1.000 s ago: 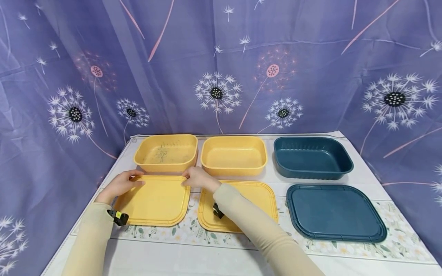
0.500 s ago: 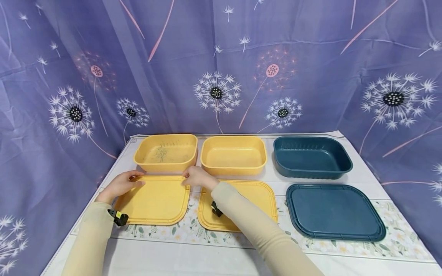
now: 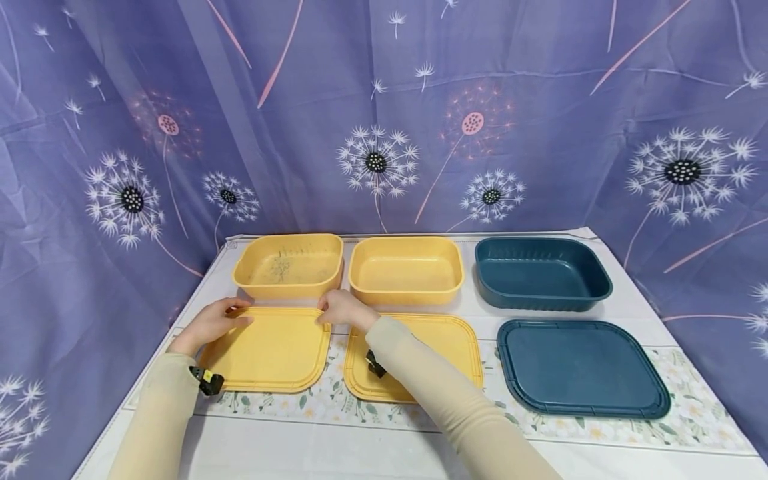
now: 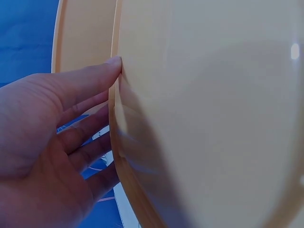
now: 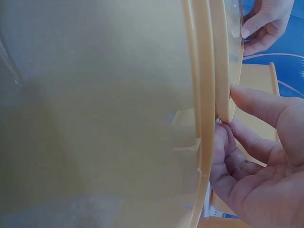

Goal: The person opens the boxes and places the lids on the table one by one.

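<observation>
A yellow rectangular lid (image 3: 267, 350) lies at the left of the table. My left hand (image 3: 207, 325) pinches its far left corner; in the left wrist view that hand (image 4: 57, 137) has its thumb on the rim and the other fingers at the outer side. Across the lid, my right hand (image 3: 347, 310) pinches the far right corner. Thumb and index finger meet at the edge in the right wrist view, where the right hand (image 5: 266, 161) shows beside a nearer yellow lid (image 5: 118, 118). Just beyond the held lid stands a yellow box (image 3: 288, 290), marked with dark specks inside.
Under my right forearm lies a second yellow lid (image 3: 456, 347), with a second yellow box (image 3: 407, 270) behind it. A dark blue box (image 3: 543, 273) and a dark blue lid (image 3: 585, 370) are on the right. A purple dandelion curtain (image 3: 372, 87) closes off the back and sides.
</observation>
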Tool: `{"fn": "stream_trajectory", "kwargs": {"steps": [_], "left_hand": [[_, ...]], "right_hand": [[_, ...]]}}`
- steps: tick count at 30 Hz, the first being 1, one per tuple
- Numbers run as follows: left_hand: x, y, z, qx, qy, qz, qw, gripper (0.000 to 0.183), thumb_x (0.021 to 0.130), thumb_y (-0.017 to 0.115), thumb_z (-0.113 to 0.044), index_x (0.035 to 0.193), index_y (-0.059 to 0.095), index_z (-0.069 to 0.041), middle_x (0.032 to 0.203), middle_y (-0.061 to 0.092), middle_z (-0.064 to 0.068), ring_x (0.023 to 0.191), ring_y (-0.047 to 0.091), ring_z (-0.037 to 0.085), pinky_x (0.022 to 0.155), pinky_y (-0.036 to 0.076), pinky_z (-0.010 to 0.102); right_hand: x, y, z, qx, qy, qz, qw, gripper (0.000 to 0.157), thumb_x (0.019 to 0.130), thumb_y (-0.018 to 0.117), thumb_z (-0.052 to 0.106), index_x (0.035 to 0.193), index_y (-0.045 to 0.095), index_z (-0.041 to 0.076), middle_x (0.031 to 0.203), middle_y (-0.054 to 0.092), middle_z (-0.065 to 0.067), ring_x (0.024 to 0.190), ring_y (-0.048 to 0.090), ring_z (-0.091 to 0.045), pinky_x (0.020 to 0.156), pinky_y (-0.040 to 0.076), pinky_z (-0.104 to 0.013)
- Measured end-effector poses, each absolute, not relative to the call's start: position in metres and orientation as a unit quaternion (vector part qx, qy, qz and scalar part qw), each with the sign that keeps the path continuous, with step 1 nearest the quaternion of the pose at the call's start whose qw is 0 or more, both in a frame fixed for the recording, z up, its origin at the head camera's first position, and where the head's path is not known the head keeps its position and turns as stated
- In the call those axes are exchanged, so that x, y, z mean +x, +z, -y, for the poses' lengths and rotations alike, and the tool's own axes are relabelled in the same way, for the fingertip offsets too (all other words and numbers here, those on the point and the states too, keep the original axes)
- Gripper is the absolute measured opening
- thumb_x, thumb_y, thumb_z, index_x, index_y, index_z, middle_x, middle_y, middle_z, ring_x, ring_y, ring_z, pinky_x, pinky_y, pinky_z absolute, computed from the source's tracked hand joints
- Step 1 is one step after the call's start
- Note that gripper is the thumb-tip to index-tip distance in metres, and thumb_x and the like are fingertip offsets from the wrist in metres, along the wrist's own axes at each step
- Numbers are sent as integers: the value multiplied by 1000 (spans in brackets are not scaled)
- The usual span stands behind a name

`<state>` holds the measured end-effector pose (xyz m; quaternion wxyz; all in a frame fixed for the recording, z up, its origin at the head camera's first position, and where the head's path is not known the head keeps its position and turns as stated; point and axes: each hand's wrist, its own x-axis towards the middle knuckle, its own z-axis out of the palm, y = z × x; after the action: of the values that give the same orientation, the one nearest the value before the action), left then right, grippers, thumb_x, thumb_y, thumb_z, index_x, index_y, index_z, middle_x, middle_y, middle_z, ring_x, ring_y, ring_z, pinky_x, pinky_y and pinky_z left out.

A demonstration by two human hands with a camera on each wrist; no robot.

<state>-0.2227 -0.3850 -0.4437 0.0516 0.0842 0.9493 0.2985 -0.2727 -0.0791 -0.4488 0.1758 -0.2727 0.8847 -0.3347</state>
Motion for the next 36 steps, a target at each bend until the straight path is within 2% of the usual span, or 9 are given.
{"fn": "stream_trajectory", "kwargs": {"steps": [1,4,15,25,30,36], "left_hand": [[-222,-443,384,84,298,-949,51,46,96,71,-21,128,60,11,124,61,30,105,58,39,90,47,49],[-221,-443,383,86,303,-948,48,45,96,71,-18,128,60,12,124,61,31,107,58,42,92,47,52],[-220,-444,382,91,304,-947,45,43,96,71,-16,126,60,13,122,62,31,112,56,46,96,44,58],[-219,-448,383,94,307,-947,30,43,95,72,-15,126,61,13,123,61,31,114,56,47,98,43,59],[-218,-449,379,93,294,-951,12,40,94,73,-14,123,63,12,121,62,31,113,56,48,99,43,60],[-217,-442,365,138,307,-941,-28,34,93,74,-10,119,66,10,120,64,28,113,58,48,98,46,60]], "right_hand": [[-272,-449,79,-270,-334,-886,176,21,92,76,18,110,71,9,99,66,3,86,56,-11,79,47,-25],[-273,-449,80,-270,-325,-889,173,26,91,76,19,114,70,8,110,68,-2,97,61,-14,85,50,-28],[-273,-452,83,-271,-309,-897,163,23,91,77,19,110,71,8,107,69,0,93,59,-12,84,49,-26],[-270,-449,82,-270,-315,-895,164,26,91,77,20,113,71,7,109,69,-1,98,61,-15,87,50,-27],[-267,-446,78,-273,-317,-892,172,31,92,76,22,119,70,8,113,69,-1,102,62,-14,89,51,-28],[-264,-442,63,-304,-324,-879,173,36,94,74,22,126,69,6,116,69,-5,104,64,-16,89,52,-29]]}}
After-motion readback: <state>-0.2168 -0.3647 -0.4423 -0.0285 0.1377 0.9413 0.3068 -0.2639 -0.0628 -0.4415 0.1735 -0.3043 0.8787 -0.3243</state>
